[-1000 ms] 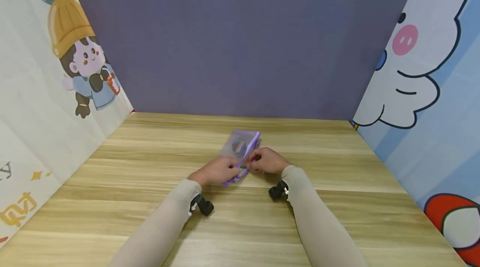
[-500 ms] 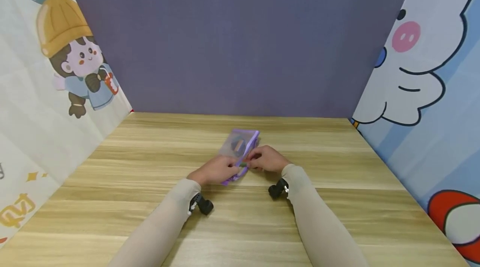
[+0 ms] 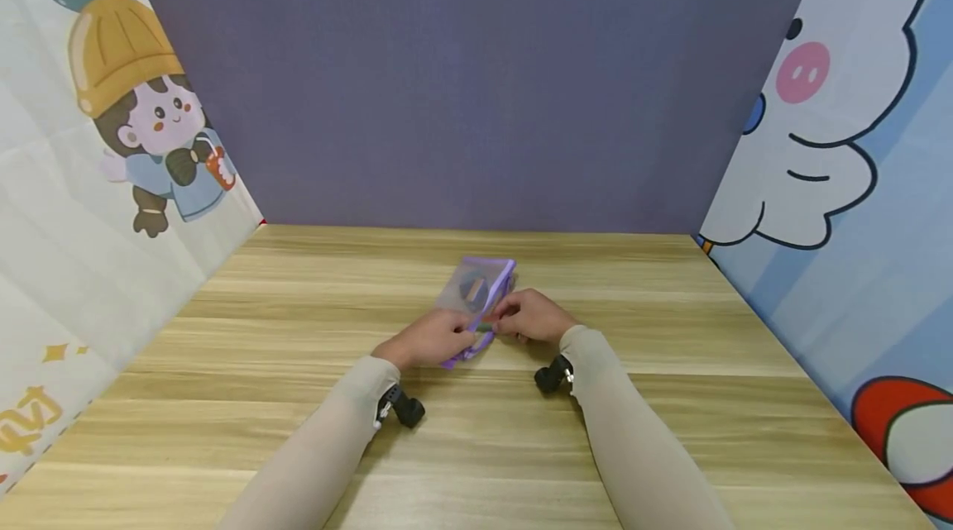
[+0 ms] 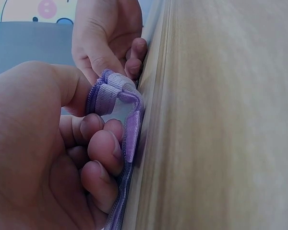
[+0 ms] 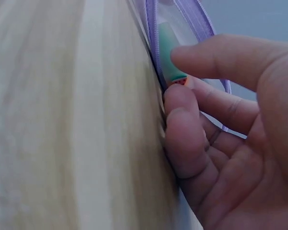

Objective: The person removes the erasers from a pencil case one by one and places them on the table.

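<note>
A see-through pouch (image 3: 456, 292) with purple zipper edging lies in the middle of the table, its mouth spread on the near right side. My left hand (image 3: 432, 337) grips the near edge, the purple zipper band (image 4: 105, 98) bunched between thumb and fingers in the left wrist view. At the mouth, my right hand (image 3: 534, 317) pinches a small green stick (image 5: 167, 48) with a red, black-dotted end like a watermelon slice. Most of that stick lies within the pouch opening. A dark round shape (image 3: 469, 300) with a pinkish bar shows through the pouch's film.
The wood-grain table (image 3: 298, 282) extends around the pouch. A grey-purple panel (image 3: 476, 83) stands at its back. Cartoon-printed sheets (image 3: 67, 207) flank the left and right edges. Black wrist cameras (image 3: 408, 410) sit on both forearms, close over the tabletop.
The head view has shifted slightly. Both hands and the pouch stay in nearly the same place, with only tiny movements of the right fingers at the pouch mouth.
</note>
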### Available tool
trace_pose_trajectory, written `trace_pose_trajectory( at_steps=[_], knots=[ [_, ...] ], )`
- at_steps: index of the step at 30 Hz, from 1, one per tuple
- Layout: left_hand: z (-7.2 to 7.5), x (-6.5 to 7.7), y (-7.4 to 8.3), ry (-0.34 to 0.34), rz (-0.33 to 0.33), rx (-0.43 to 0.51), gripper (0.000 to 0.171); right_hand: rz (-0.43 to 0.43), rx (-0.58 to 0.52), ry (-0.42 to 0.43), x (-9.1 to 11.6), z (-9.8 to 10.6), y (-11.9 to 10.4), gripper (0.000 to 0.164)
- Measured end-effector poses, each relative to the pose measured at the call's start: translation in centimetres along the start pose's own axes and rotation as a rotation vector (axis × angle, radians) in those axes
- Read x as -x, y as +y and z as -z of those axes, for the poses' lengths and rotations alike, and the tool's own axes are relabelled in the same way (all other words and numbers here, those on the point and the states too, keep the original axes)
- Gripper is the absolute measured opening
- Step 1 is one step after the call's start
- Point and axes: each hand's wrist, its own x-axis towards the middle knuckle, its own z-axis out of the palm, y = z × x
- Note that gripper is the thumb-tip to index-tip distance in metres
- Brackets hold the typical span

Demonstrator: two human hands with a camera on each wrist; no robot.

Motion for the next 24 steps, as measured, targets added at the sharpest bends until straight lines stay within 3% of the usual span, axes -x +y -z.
trace_pose_trajectory(
  at_steps=[15, 24],
  knots=[
    [0.1, -0.03, -0.36, -0.028, 0.008, -0.007, 0.024, -0.014, 0.038, 0.007, 0.44, 0.1, -0.39, 0.021],
    [0.44, 0.0, -0.26, -0.016, 0.008, -0.023, 0.023, -0.011, 0.006, -0.005, 0.46, 0.37, -0.32, 0.02]
  ],
)
